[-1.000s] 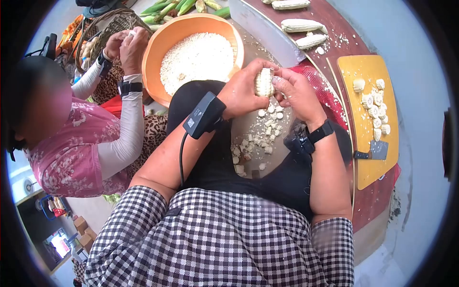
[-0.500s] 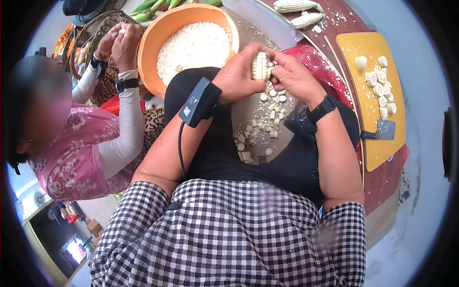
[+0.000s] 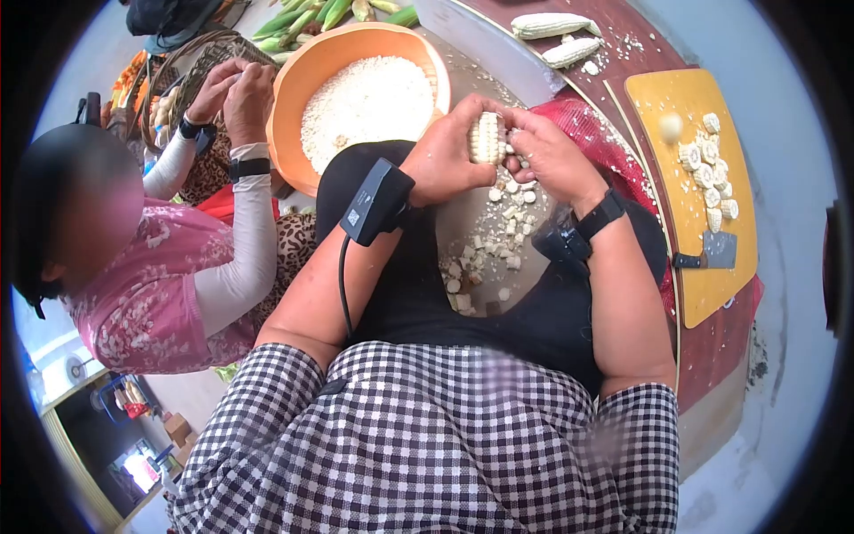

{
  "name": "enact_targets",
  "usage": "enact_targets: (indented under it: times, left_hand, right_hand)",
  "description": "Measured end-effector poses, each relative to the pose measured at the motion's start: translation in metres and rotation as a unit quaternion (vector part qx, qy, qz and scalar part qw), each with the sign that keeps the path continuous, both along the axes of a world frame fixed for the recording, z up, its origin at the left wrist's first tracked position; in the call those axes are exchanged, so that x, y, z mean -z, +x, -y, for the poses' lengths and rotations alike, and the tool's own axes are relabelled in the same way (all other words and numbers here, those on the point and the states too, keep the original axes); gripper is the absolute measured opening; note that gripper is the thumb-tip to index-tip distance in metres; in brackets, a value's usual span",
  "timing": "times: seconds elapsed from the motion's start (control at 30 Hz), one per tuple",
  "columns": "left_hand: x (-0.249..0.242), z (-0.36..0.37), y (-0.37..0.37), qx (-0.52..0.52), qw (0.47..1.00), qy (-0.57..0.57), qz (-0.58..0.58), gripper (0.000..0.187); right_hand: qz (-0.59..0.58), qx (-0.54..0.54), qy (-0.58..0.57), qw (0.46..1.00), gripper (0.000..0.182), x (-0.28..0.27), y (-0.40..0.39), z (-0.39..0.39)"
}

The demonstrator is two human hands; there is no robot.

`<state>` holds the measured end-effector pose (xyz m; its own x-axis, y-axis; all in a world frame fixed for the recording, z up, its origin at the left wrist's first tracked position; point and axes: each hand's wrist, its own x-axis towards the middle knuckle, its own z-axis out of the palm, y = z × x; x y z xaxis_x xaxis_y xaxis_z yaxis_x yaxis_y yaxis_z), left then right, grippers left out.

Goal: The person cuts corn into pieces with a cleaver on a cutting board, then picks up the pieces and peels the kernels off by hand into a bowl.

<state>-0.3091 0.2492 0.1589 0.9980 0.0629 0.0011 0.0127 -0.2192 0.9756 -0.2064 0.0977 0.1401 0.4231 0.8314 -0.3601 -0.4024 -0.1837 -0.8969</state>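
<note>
Corn piece just right of orange basin, gripped by left hand, wrist bent inward, fingers curled over top, thumb below. Right hand angled in opposite, fingers bunched, pinching loose kernels against its side. Yellow board on bench, well right of basin.

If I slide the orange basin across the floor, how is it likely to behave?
The basin will probably feel heavy, since a broad mound of loose kernels covers much of its bottom. Those kernels could shift if it is tilted. It looks like plastic, so the wall may flex a little, but its wide, round shape suggests it shouldn't tip easily.
</note>
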Motion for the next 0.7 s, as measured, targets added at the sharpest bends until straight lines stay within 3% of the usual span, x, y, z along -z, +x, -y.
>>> enact_targets:
  times: [0.2, 0.43, 0.57, 0.67, 0.7]
  left_hand:
    - [-0.002, -0.005, -0.001, -0.019, 0.997, -0.077, -0.015, 0.056]
    - [0.0, -0.004, -0.001, -0.047, 0.997, 0.06, -0.011, 0.054]
    - [-0.004, -0.001, -0.002, -0.037, 0.997, 0.051, -0.05, 0.052]
    - [0.01, 0.0, 0.001, -0.042, 0.989, 0.142, 0.016, 0.051]
    - [0.021, -0.003, 0.002, -0.046, 0.982, 0.167, 0.077, 0.051]
  right_hand:
    - [-0.073, 0.017, 0.025, 0.997, 0.024, -0.006, 0.0, -0.004]
    - [0.024, -0.025, -0.008, 0.999, 0.026, 0.008, 0.003, -0.003]
    - [0.007, -0.016, -0.02, 1.0, 0.028, 0.007, 0.0, -0.005]
    - [0.062, -0.018, -0.048, 0.997, 0.029, 0.008, -0.003, -0.009]
    - [0.077, -0.033, -0.031, 0.996, 0.037, 0.025, 0.002, -0.009]
